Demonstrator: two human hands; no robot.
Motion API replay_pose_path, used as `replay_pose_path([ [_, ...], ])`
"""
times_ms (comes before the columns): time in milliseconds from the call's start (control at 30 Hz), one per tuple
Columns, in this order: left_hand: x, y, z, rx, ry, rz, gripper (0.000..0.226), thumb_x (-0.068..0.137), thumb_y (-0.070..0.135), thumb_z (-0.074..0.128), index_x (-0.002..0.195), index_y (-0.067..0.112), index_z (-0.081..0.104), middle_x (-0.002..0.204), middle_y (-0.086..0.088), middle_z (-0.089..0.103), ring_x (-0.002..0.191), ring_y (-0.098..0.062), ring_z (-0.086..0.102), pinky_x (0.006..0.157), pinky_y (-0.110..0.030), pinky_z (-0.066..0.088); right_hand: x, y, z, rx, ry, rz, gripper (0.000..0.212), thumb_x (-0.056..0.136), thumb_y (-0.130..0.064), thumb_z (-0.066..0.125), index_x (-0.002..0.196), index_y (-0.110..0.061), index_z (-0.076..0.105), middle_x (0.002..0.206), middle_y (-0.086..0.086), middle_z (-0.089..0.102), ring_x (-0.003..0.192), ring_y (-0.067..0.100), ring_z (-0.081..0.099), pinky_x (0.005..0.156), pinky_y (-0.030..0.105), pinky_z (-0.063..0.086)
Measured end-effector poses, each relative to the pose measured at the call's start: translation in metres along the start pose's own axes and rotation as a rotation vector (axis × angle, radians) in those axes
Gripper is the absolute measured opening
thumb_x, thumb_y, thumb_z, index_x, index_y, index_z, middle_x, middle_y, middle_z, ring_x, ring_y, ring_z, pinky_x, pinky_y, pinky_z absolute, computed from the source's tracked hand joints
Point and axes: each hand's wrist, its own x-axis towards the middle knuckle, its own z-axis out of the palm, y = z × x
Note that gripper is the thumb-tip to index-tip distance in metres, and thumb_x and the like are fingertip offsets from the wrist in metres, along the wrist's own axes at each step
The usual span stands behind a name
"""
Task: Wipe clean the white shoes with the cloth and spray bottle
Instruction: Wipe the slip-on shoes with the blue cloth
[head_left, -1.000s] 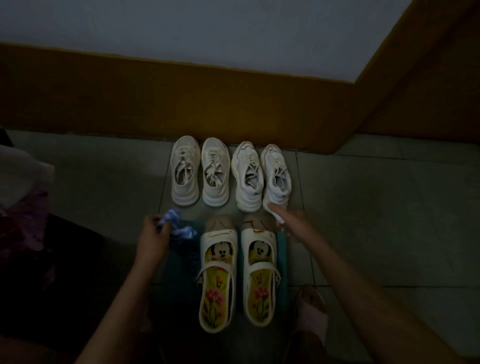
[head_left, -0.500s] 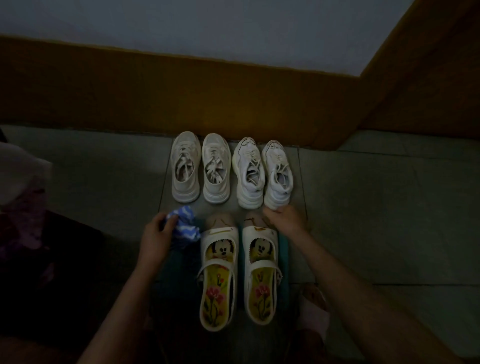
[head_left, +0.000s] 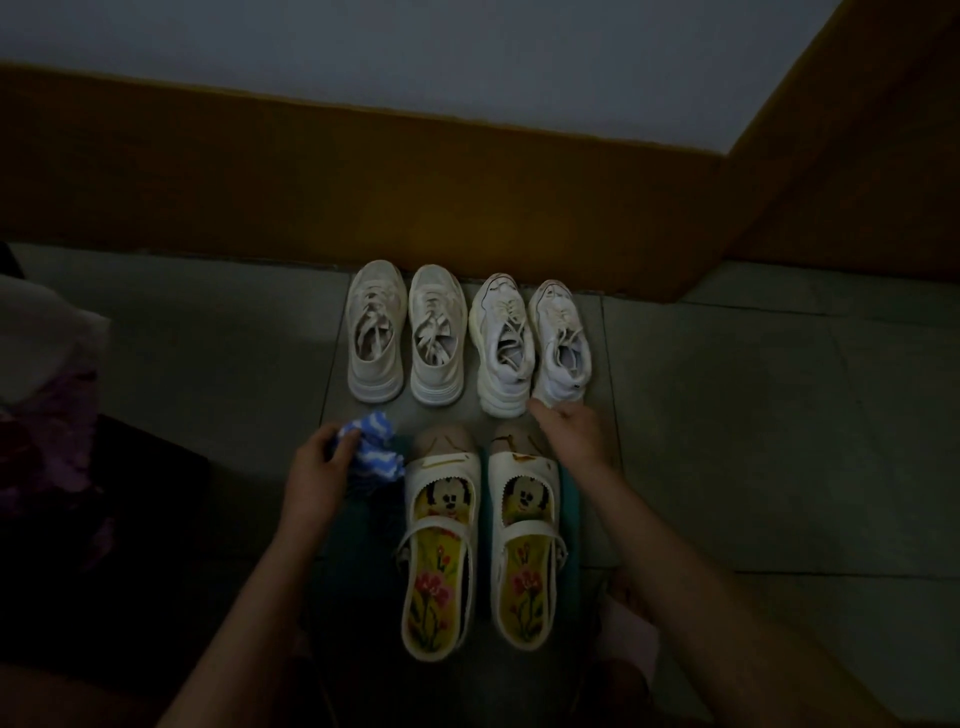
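Two pairs of white lace-up sneakers stand in a row by the wall: a left pair (head_left: 405, 332) and a right pair (head_left: 530, 343). In front of them lies a pair of white strap shoes (head_left: 483, 540) with cartoon insoles, on a dark teal mat (head_left: 571, 514). My left hand (head_left: 317, 467) grips a bunched blue-and-white cloth (head_left: 374, 447) left of the strap shoes. My right hand (head_left: 571, 431) reaches to the heel of the rightmost sneaker (head_left: 561, 343), fingers curled at its back edge. No spray bottle is in view.
A brown skirting band (head_left: 363, 182) and wall corner close off the back and right. Grey floor tiles (head_left: 753, 441) spread to the right. A pale bundle and purple fabric (head_left: 47, 374) sit at the left edge. A pink slipper (head_left: 628, 629) lies near my right forearm.
My right hand moved from between the shoe rows up to the rightmost sneaker's heel. My left hand with the cloth shifted slightly right, toward the strap shoes.
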Motion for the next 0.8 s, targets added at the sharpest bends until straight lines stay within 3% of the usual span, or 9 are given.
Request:
replay_pose_path([
  [167, -0.001, -0.002, 0.001, -0.007, 0.0, -0.013, 0.011, 0.093, 0.008, 0.05, 0.087, 0.003, 0.058, 0.072, -0.006, 0.056, 0.066, -0.013, 0.05, 0.055, -0.011, 0.038, -0.007, 0.007, 0.0, -0.076, 0.131, -0.138, 0.042, 0.078, -0.039, 0.065, 0.045, -0.02, 0.047, 0.05, -0.008, 0.05, 0.057, 0.011, 0.051, 0.05, 0.022, 0.032],
  [367, 0.0, -0.001, 0.003, 0.002, 0.004, 0.004, 0.011, 0.093, 0.008, 0.05, 0.088, 0.002, 0.058, 0.078, -0.012, 0.057, 0.068, -0.015, 0.05, 0.052, -0.005, 0.037, -0.003, 0.016, 0.006, 0.034, -0.018, -0.034, 0.042, 0.075, -0.06, 0.061, 0.066, -0.019, 0.059, 0.073, -0.005, 0.064, 0.076, 0.016, 0.062, 0.073, 0.032, 0.05],
  [467, -0.002, 0.002, 0.003, -0.008, -0.003, -0.001, 0.011, 0.093, 0.008, 0.049, 0.088, 0.003, 0.057, 0.072, -0.003, 0.055, 0.064, -0.005, 0.048, 0.051, -0.002, 0.037, -0.004, 0.016, 0.006, -0.055, 0.105, -0.119, 0.04, 0.076, -0.052, 0.063, 0.05, -0.025, 0.048, 0.061, -0.008, 0.057, 0.077, 0.021, 0.06, 0.068, 0.031, 0.046],
  [567, -0.003, 0.001, 0.001, -0.003, -0.007, -0.008, 0.011, 0.094, 0.01, 0.049, 0.085, 0.007, 0.055, 0.069, 0.001, 0.054, 0.063, -0.003, 0.048, 0.052, -0.007, 0.037, -0.006, 0.01, 0.007, -0.089, 0.236, -0.202, 0.038, 0.075, -0.045, 0.059, 0.046, -0.023, 0.047, 0.059, -0.001, 0.057, 0.077, 0.029, 0.059, 0.065, 0.032, 0.045],
  [700, -0.003, 0.0, -0.001, -0.013, 0.001, -0.03, 0.009, 0.094, 0.012, 0.049, 0.089, 0.009, 0.056, 0.073, 0.003, 0.056, 0.066, -0.002, 0.05, 0.057, -0.013, 0.038, 0.001, 0.009, 0.014, -0.049, 0.274, -0.167, 0.037, 0.081, -0.049, 0.058, 0.072, -0.015, 0.064, 0.091, 0.007, 0.063, 0.097, 0.029, 0.052, 0.085, 0.042, 0.046],
  [800, -0.003, 0.0, -0.001, 0.0, 0.002, -0.04, 0.01, 0.094, 0.013, 0.05, 0.087, 0.009, 0.056, 0.071, 0.003, 0.055, 0.065, -0.003, 0.049, 0.058, -0.018, 0.037, 0.006, 0.013, 0.02, -0.037, 0.225, -0.165, 0.041, 0.077, -0.058, 0.057, 0.071, -0.018, 0.061, 0.094, 0.007, 0.063, 0.103, 0.03, 0.049, 0.092, 0.045, 0.043],
])
